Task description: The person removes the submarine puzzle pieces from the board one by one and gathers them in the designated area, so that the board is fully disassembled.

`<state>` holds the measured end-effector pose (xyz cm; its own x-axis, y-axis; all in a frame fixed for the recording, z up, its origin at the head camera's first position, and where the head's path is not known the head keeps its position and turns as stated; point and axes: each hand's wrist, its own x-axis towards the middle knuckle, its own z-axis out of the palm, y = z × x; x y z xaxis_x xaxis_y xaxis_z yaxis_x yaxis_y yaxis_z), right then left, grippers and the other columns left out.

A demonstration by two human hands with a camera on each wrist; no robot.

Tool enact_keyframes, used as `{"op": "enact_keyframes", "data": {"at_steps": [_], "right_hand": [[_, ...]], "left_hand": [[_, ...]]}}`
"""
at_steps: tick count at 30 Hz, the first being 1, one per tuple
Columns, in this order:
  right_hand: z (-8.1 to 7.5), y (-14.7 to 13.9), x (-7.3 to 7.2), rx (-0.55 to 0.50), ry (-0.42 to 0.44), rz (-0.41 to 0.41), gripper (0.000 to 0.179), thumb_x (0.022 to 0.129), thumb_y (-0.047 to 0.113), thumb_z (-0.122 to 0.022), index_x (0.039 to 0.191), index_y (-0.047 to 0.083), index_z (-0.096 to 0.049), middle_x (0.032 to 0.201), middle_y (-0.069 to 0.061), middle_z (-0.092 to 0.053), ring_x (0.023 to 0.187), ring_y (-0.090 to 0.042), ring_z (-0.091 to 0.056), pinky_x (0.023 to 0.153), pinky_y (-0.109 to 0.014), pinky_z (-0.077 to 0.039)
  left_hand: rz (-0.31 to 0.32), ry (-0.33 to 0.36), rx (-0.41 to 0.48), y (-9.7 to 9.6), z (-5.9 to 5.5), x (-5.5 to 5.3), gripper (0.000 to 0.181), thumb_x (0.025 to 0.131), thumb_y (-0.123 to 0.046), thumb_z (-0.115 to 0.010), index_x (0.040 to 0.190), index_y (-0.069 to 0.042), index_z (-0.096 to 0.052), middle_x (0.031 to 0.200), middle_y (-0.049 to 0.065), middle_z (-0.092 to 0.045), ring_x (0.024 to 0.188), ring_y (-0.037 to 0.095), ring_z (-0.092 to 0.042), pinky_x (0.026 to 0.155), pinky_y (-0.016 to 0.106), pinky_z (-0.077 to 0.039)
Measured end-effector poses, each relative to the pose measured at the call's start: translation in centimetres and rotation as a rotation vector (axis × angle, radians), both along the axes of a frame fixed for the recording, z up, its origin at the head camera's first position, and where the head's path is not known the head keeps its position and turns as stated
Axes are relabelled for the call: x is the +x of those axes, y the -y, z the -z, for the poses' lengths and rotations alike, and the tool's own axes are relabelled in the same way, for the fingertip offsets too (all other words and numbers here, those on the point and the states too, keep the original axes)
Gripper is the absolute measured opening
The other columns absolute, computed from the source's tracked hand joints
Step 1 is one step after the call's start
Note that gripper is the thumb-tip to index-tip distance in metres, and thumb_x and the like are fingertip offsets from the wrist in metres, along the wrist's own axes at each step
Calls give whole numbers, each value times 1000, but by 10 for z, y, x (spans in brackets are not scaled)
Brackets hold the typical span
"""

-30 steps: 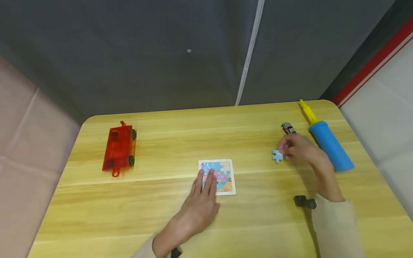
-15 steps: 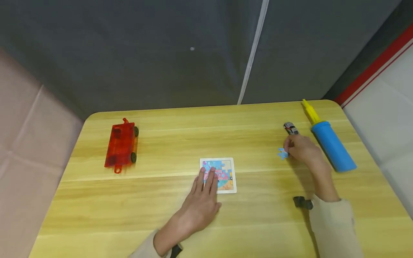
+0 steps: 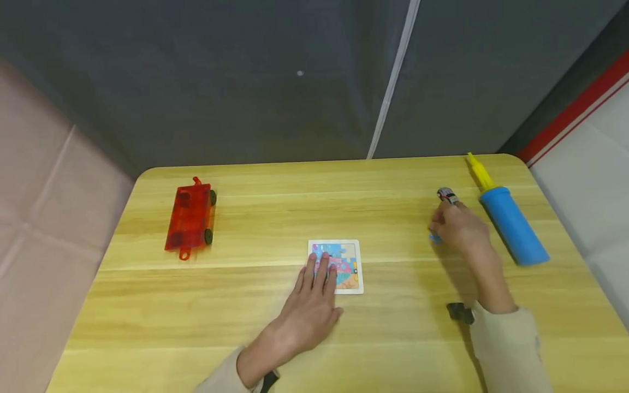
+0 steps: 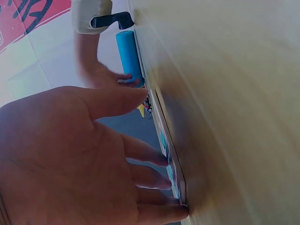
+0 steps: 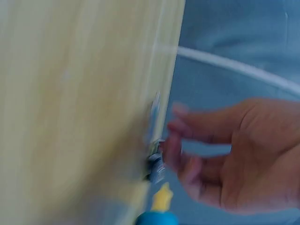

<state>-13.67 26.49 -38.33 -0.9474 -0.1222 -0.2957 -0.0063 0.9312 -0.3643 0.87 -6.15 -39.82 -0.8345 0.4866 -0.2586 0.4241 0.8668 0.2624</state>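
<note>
A small square jigsaw puzzle [image 3: 350, 281] in a white frame lies mid-table, with a sea-coloured picture and a bare spot at its upper right. My left hand [image 3: 309, 314] rests its straight fingers on the puzzle's left part and covers some of it. In the left wrist view those fingertips [image 4: 161, 185] press along the puzzle's edge. My right hand [image 3: 462, 229] is over a blue puzzle piece [image 3: 434, 238], mostly hidden beneath its bent fingers in the head view. The blurred right wrist view shows the loose piece [image 5: 153, 119] apart from the fingers.
Just beyond my right hand stands a small toy car [image 3: 446, 195]. A blue hand pump [image 3: 515, 225] with a yellow nozzle lies at the right edge. On the left stands a red toy wagon [image 3: 189, 215] with black wheels. A grey partition [image 3: 245, 98] rises behind the table.
My right hand has moved over the blue piece, which it pinched a second ago and which now shows less under the fingers. The left hand stays on the puzzle. The head view has shifted slightly.
</note>
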Motion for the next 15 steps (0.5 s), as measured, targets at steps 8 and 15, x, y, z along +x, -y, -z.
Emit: {"op": "enact_keyframes", "data": {"at_steps": [8,15], "right_hand": [[-8,100,20,-225,-27,-235,9,106,10,-73,106,3,-79,101,-10,-78,89,-21,-69,78,-38,-60],[5,145,28,-186,6,-297,11,106,8,-72,99,2,-77,94,-8,-71,79,-18,-60,67,-30,-54]], "left_hand": [[-40,8,21,2,-5,-4,78,115,-35,-58,170,8,-25,180,34,-8,169,50,-7,133,63,-26],[-51,42,19,7,-5,-7,77,116,-37,-56,169,10,-26,179,34,-7,170,46,-9,133,65,-26]]}}
